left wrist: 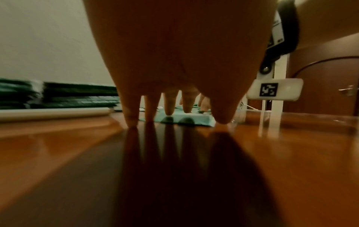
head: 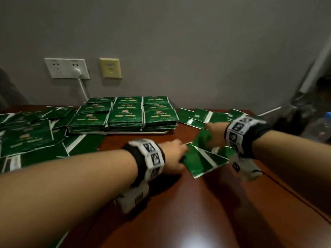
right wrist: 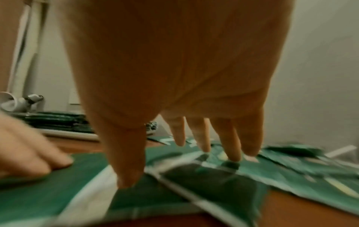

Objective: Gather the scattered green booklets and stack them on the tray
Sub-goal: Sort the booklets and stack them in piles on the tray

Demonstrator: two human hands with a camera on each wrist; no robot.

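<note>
Green booklets (head: pixel 202 159) near tray (head: pixel 125 132): your left hand (head: pixel 172 154) fingers straight, pressing one; your right hand (head: pixel 214 134) fingers spread, touching another.

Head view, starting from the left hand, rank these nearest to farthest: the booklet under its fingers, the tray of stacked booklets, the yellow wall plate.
1. The booklet, touching the left hand, on the table toward the right hand.
2. The tray, farther back on the table, holding green stacks.
3. The yellow wall plate, on the wall behind the tray.
</note>
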